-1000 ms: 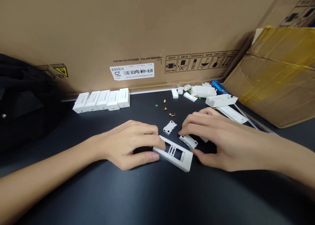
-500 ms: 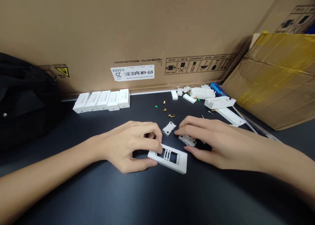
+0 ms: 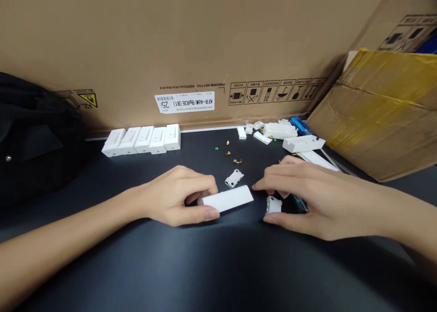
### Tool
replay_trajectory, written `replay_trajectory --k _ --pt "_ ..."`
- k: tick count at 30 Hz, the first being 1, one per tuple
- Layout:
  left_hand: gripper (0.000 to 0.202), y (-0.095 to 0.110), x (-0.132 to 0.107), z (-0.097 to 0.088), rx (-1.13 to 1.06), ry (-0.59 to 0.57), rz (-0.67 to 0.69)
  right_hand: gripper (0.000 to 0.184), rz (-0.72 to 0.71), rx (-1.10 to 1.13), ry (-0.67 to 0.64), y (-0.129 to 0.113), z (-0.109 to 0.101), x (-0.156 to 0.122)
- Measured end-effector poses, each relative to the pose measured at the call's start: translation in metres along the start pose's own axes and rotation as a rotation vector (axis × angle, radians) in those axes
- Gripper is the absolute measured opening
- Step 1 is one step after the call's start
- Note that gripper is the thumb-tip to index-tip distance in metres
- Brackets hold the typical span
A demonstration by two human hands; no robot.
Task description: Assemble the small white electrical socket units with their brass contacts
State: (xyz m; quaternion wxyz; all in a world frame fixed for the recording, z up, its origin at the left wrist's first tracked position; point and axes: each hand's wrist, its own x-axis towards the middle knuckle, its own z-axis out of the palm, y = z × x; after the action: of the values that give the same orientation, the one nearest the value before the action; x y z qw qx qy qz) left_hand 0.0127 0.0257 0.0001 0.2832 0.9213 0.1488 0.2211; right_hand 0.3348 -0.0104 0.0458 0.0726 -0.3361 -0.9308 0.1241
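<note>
My left hand (image 3: 177,198) grips one end of a white plastic switch housing (image 3: 228,199), which is tipped so its plain side faces me. My right hand (image 3: 300,198) is curled over the black table, with thumb and fingers pinching a small white plastic insert (image 3: 273,205). A dark bluish piece (image 3: 300,206) shows under its palm. Another small white insert (image 3: 234,178) lies loose just behind the housing, between both hands.
Several finished white switches (image 3: 141,140) stand in a row at the back left. Small brass contacts (image 3: 235,159) and white parts (image 3: 283,132) lie at the back right. Large cardboard boxes (image 3: 382,111) wall the back and right. A black bag (image 3: 30,134) sits left.
The left hand has rolled the housing over, so its slotted open face no longer shows. The right hand has drawn the small insert toward me and to the right.
</note>
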Motion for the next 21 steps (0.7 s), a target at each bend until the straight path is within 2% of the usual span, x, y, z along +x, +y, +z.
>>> replay_trajectory --k 3,6,11,13,21 --pt "0.031 0.001 0.0 -0.001 -0.039 0.002 -0.032 0.037 0.003 -0.043 0.022 0.005 0.001 0.0" --pt "0.032 0.001 0.001 -0.004 -0.143 0.032 -0.063 0.034 0.011 -0.069 0.043 0.011 -0.001 0.001" --pt "0.052 -0.008 0.002 -0.008 -0.564 0.218 -0.329 0.033 0.039 -0.035 0.048 0.017 -0.007 0.001" --pt "0.053 -0.013 0.004 -0.008 -0.664 0.269 -0.374 0.035 0.038 -0.022 0.045 0.019 -0.007 0.0" --pt "0.045 -0.023 0.009 -0.008 -0.743 0.324 -0.44 0.035 0.116 -0.019 -0.049 0.027 -0.003 -0.002"
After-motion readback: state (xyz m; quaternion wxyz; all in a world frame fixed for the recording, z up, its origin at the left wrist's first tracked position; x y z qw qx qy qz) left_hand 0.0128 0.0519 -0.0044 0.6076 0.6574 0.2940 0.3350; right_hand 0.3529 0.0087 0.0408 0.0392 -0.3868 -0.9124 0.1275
